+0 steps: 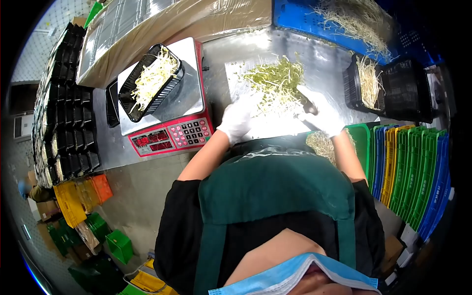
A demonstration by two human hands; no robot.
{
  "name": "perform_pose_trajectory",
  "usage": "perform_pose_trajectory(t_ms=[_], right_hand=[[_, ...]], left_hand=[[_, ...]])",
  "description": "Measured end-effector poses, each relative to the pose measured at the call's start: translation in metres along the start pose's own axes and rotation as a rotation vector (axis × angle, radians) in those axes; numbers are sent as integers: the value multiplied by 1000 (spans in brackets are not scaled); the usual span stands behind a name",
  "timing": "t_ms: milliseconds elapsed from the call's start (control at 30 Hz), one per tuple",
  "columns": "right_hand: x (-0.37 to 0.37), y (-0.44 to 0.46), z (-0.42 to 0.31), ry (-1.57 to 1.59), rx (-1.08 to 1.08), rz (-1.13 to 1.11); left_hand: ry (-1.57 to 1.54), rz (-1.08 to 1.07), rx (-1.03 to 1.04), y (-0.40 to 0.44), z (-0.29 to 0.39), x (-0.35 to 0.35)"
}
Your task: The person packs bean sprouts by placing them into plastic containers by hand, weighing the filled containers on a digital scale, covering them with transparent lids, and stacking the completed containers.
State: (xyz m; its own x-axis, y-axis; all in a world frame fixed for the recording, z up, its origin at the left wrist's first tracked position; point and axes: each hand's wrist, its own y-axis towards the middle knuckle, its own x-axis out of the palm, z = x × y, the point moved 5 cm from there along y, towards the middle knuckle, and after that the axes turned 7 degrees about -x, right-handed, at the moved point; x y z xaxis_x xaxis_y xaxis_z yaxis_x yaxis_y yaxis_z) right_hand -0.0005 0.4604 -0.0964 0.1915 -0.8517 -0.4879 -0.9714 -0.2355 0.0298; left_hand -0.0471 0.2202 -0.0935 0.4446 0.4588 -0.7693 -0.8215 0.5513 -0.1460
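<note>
Green-topped sprouts with white stems (276,83) lie in a loose pile on a white sheet (236,73) on the metal table. My left hand (239,118), in a white glove, is at the pile's left edge; its fingers blend into the bright sheet. At the right edge is my gloved right hand (322,112), thumb and fingers apart around a dark gap. A black tray of sprouts (156,81) rests tilted on the red digital scale (167,136). Another black tray (351,83) with pale sprouts stands at the right.
Stacked black trays (66,113) line the left side. A blue crate (300,19) holding pale sprouts is at the back right. Green, blue and yellow crates (408,167) stand at the lower right. Beside my right forearm is a green container (363,140).
</note>
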Motion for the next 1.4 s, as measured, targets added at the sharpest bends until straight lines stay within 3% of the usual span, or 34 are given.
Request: perform_pose_trajectory(t_ms=[33,100,200,267,367,400,433,467,500,567,600,667,733,767,833,867,900,967,1000,1033,1067,1100,1133,1200,1233,1267,1300,1367,1400], right_hand=[[6,-7,9,175,-73,57],[16,-19,14,349,-148,96],[38,-13,-2,-383,-163,104],[52,3,-16,-437,-182,74],[62,21,-12,-574,-272,162],[63,25,13,-311,-101,131],[61,28,27,-46,69,101],[56,26,30,75,68,106],[50,26,27,195,69,112],[5,17,-24,599,-28,492],[-19,12,-28,501,-79,568],[-80,0,-42,293,-260,686],[-139,-21,-52,253,-285,829],[-166,-30,-47,220,-285,936],[-200,-41,-29,131,-217,1073],[-217,-39,2,-22,-257,845],[-224,-35,48,-69,73,681],[-208,-51,34,-888,204,513],[-199,-56,13,-939,193,530],[-184,-60,-14,-869,228,594],[-164,-66,-11,-602,99,688],[-140,-74,-1,-329,-26,775],[-106,-74,7,-254,118,607],[-58,-55,11,-415,23,367],[-39,-45,8,-641,-207,290],[-34,-33,18,-649,-141,416],[-34,-18,28,-654,-70,540],[-32,31,33,-524,-76,480],[-27,59,27,-430,-111,431]], left_hand=[[-9,-4,-116,-4,-11,-2],[65,80,-30,-6,-20,8],[-47,57,-42,7,-3,20],[-7,-189,9,23,27,35],[-245,-87,140,30,34,42],[-245,-88,140,27,23,42],[-147,17,307,19,14,32],[-48,122,473,11,8,25],[-47,118,477,4,12,17],[-419,-42,-75,-1,8,6],[71,11,-7,1,5,12],[182,38,14,1,18,23],[369,55,42,16,27,41],[367,57,49,29,22,47],[153,345,-14,55,7,43],[109,336,-69,67,-13,51],[108,335,-62,62,-16,46],[35,244,-107,42,-17,32],[11,217,-123,32,-18,29],[262,207,-51,17,-18,35],[516,187,24,4,-17,42],[367,191,-27,-5,-3,32],[354,232,23,-9,-1,36],[339,280,67,2,-8,48],[570,383,-23,18,-16,50],[803,484,-116,32,-22,50],[808,477,-125,42,-19,45],[438,336,-395,64,-17,26],[445,432,-371,74,-4,20]])
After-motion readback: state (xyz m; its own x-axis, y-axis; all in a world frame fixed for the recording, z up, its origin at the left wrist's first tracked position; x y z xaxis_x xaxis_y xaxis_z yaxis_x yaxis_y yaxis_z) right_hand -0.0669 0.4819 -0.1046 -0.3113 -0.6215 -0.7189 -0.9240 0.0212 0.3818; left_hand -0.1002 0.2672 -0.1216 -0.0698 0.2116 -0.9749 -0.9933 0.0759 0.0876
